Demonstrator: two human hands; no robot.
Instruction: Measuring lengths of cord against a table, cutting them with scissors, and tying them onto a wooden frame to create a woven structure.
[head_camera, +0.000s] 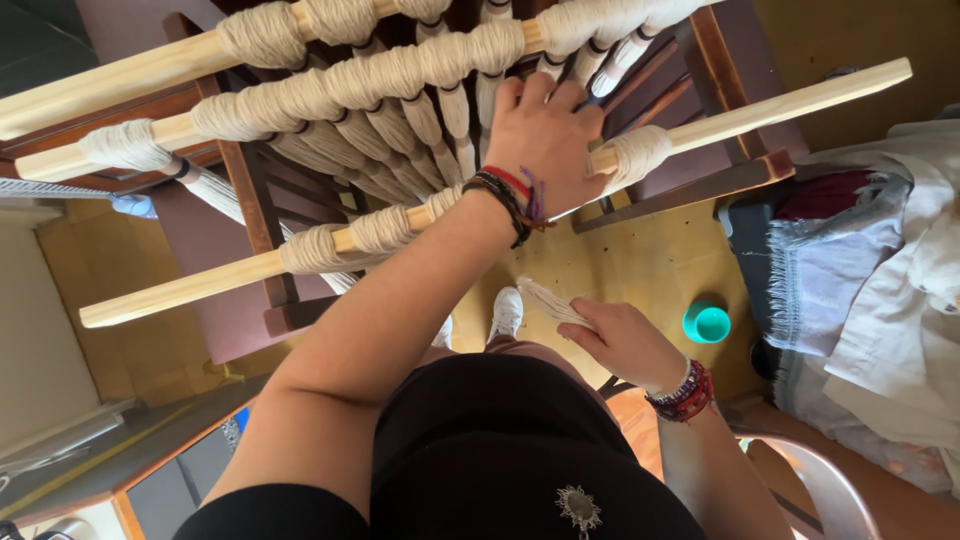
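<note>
The left hand reaches forward and up, its fingers curled over the cream yarn strands where they cross the lowest wooden rod, gripping them against it (dark and red bracelets sit at that wrist). The right hand hangs lower, close to the body, pinching a thin flat bundle of cream yarn between thumb and fingers; beaded bracelets ring its wrist too.

Three pale rods run slantwise across the view, each wrapped at intervals with thick coils of the same yarn, and the strands stretch between them. The rods rest on a dark brown wooden frame. Below, the yellowish floor shows, with a white shoe just beside the held bundle. A teal cup stands on the floor to the right, near a heap of folded cloth in grey, white and dark red. A curved chair back sits at the lower right.
</note>
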